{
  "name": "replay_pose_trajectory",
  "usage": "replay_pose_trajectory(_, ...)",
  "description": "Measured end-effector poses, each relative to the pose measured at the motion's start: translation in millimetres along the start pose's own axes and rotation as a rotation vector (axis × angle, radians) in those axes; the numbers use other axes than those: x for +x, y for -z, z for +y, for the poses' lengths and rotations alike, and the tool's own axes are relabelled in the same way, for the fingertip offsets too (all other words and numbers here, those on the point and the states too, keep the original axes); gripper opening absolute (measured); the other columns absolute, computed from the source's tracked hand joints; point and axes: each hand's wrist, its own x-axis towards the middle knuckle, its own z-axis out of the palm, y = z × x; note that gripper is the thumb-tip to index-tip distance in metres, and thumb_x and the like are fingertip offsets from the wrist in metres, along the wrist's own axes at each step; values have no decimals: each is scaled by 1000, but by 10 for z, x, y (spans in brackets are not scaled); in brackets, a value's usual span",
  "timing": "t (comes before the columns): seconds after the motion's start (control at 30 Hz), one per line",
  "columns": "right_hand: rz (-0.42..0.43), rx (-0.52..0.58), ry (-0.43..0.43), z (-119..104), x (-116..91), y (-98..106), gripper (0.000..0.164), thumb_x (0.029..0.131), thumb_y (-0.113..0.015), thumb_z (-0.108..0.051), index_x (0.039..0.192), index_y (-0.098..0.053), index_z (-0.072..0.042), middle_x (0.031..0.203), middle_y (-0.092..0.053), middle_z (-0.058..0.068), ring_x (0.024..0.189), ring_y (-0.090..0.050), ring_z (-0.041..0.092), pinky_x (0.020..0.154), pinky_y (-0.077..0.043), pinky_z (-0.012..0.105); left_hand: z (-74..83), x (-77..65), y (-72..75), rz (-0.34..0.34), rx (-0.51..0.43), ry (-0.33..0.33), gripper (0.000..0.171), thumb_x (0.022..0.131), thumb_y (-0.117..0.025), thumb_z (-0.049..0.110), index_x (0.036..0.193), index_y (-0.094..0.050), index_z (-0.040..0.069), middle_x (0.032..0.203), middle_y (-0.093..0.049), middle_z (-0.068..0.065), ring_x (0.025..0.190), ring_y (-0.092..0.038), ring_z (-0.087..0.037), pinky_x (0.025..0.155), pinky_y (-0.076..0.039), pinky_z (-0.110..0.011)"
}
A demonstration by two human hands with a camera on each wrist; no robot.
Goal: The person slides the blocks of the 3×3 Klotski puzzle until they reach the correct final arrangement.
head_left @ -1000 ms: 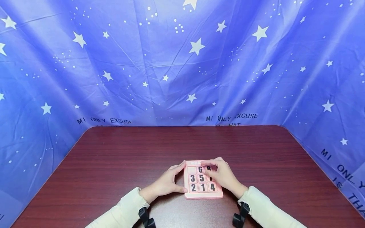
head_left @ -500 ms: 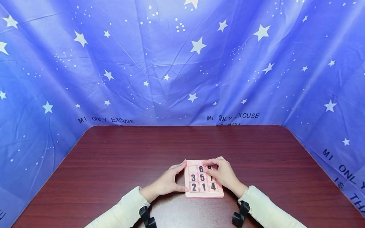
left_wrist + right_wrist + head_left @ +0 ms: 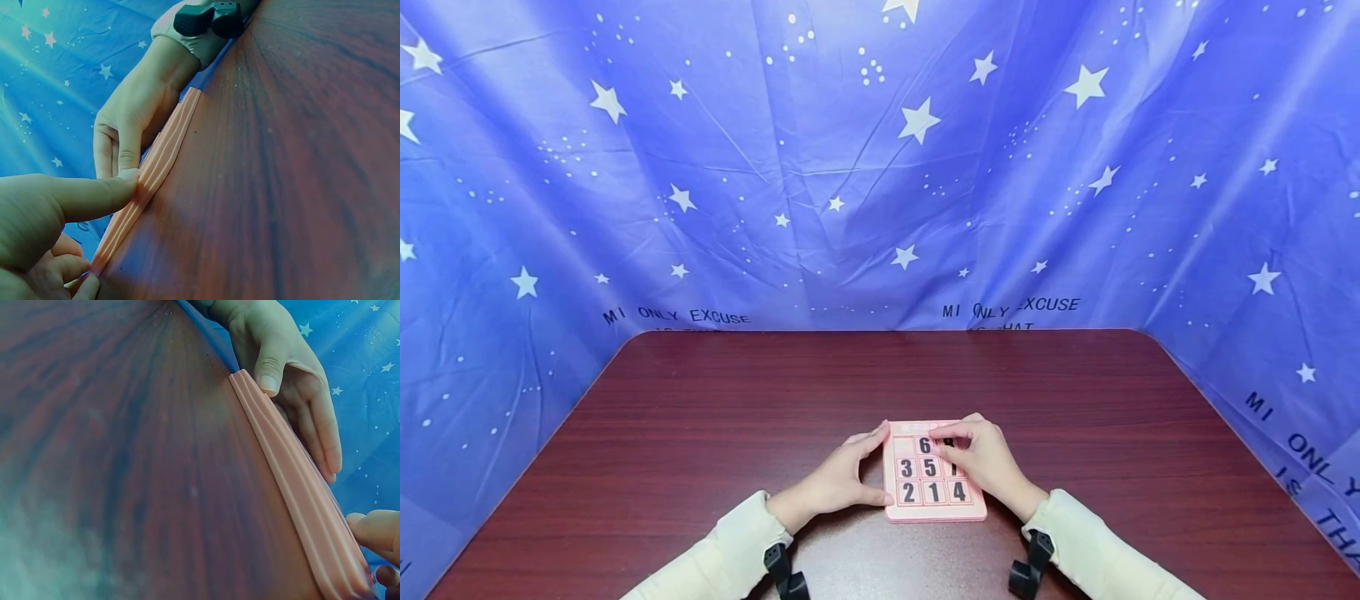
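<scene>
A pink number slide puzzle (image 3: 934,510) lies flat on the table, with black digits on pale square tiles. Its upper-left slot holds no tile; 6 stands beside it, 3 and 5 are in the middle row, and 2, 1, 4 in the bottom row. My left hand (image 3: 835,479) holds the left side, thumb near the lower corner and fingers at the upper one. Over the upper right is my right hand (image 3: 992,458), thumb and index finger on the face and other fingers at the far edge. It partly covers the tiles there. Both wrist views show the puzzle's ridged pink side (image 3: 294,481).
The dark red wood-grain table (image 3: 737,400) extends around the puzzle. A blue star-printed curtain (image 3: 850,167) hangs behind and at both sides. Black devices, one of them a wrist camera (image 3: 786,573), are strapped at both cream sleeves.
Almost nothing differs. The head view shifts slightly, both hands keep their places on the puzzle, and the visible tiles stay in the same slots.
</scene>
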Motion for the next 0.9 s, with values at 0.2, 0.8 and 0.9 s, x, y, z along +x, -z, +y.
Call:
replay_pose_trajectory(0.2, -13, -1, -3, -54, 11, -42, 25, 70, -80, -6, 91, -78, -19, 76, -58, -5, 71, -44, 10, 59, -38, 22, 24, -5, 10, -5, 6, 4, 96, 66, -84, 17, 143, -31, -5, 150, -30, -18, 133, -33, -32, 110, -24, -51)
replay_pose_trajectory(0.8, -19, -14, 130, -103, 44, -151, 25, 69, -82, -12, 94, -78, -17, 78, -64, -7, 72, -47, 9, 60, -40, 20, 8, -1, 11, -3, 3, -6, 96, 66, -84, 20, 143, -32, -5, 150, -31, -18, 133, -33, -32, 109, -24, -53)
replay_pose_trajectory(0.9, -35, -14, 134, -106, 43, -156, 26, 71, -81, -12, 96, -77, -17, 79, -63, -7, 73, -46, 9, 61, -40, 21, 0, -3, 8, -4, 7, -4, 96, 66, -84, 19, 143, -32, -4, 150, -32, -18, 133, -33, -32, 109, -24, -52)
